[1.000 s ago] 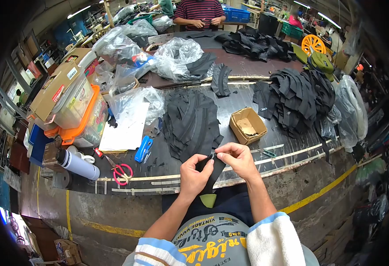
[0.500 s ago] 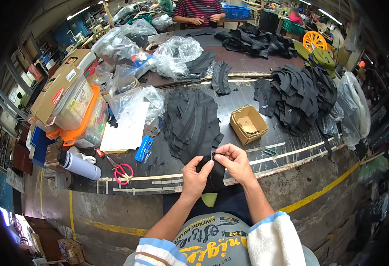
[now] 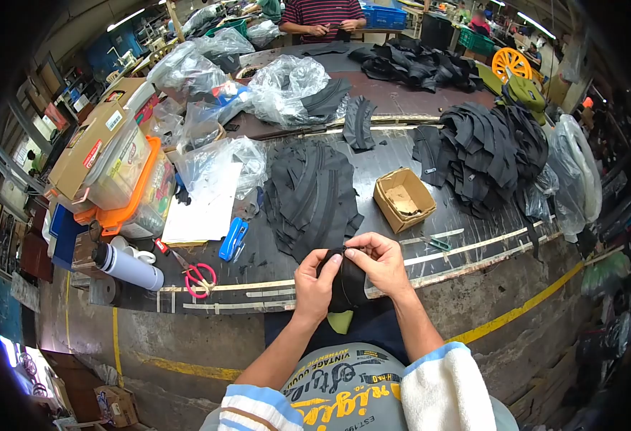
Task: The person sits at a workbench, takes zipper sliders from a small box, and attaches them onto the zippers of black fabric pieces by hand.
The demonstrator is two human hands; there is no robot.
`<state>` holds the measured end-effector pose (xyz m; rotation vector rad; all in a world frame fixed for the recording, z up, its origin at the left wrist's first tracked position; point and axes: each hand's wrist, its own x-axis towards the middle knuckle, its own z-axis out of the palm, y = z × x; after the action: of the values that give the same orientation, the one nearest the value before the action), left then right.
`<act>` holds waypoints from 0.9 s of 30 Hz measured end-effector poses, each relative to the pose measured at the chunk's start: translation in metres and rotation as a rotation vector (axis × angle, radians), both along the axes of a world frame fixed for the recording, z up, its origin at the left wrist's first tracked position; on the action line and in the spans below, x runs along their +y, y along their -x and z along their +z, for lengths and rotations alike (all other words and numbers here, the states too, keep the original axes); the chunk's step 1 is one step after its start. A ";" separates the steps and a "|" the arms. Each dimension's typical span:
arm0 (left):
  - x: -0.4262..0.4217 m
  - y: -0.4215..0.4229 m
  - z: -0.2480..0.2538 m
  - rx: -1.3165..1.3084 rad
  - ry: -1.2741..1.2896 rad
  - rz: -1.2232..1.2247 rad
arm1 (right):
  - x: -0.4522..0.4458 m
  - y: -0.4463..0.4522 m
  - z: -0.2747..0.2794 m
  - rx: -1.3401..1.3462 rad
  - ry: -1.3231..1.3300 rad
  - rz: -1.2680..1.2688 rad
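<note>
A black zippered strip (image 3: 348,285) hangs between my two hands at the table's near edge. My left hand (image 3: 317,281) pinches its upper left side between thumb and fingers. My right hand (image 3: 378,263) grips the top edge close beside it, and the fingertips almost meet. What lies between the fingertips is too small to make out. Just beyond my hands lies a pile of black zipper strips (image 3: 312,194). An open cardboard box (image 3: 404,200) with small pieces inside stands to the right of that pile.
Pink-handled scissors (image 3: 199,280), a blue stapler (image 3: 233,239), a bottle (image 3: 130,266) and stacked plastic boxes (image 3: 118,172) are on the left. Another black strip pile (image 3: 477,158) lies right. Across the table, a person in a striped shirt (image 3: 322,13) handles something dark.
My hands have drawn slightly closer together at the strip's top edge. The strip now spreads wider and rounder below my fingers.
</note>
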<state>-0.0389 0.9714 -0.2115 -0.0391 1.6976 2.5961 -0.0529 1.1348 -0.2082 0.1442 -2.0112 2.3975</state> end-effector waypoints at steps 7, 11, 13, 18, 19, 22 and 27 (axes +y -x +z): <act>-0.014 0.014 0.003 -0.215 -0.313 -0.181 | -0.007 0.001 0.009 0.012 0.127 0.057; -0.015 0.018 -0.004 -0.246 -0.379 -0.163 | -0.008 0.001 0.011 0.002 0.166 0.090; -0.016 0.018 -0.005 -0.217 -0.359 -0.193 | -0.006 0.002 0.007 0.017 0.108 0.097; -0.011 0.017 -0.005 -0.112 -0.215 -0.154 | -0.002 0.001 0.008 0.051 0.015 0.113; -0.010 0.016 -0.005 -0.073 -0.153 -0.118 | -0.002 0.001 0.009 0.061 -0.001 0.120; -0.009 0.015 -0.003 0.016 -0.024 -0.062 | -0.001 0.001 0.014 0.081 -0.059 0.134; -0.013 0.013 0.005 0.120 0.176 -0.035 | 0.005 0.003 0.014 0.106 -0.164 0.141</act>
<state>-0.0514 0.9588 -0.2066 0.1430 1.9438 2.4625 -0.0558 1.1396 -0.1941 0.4193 -2.2153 2.2426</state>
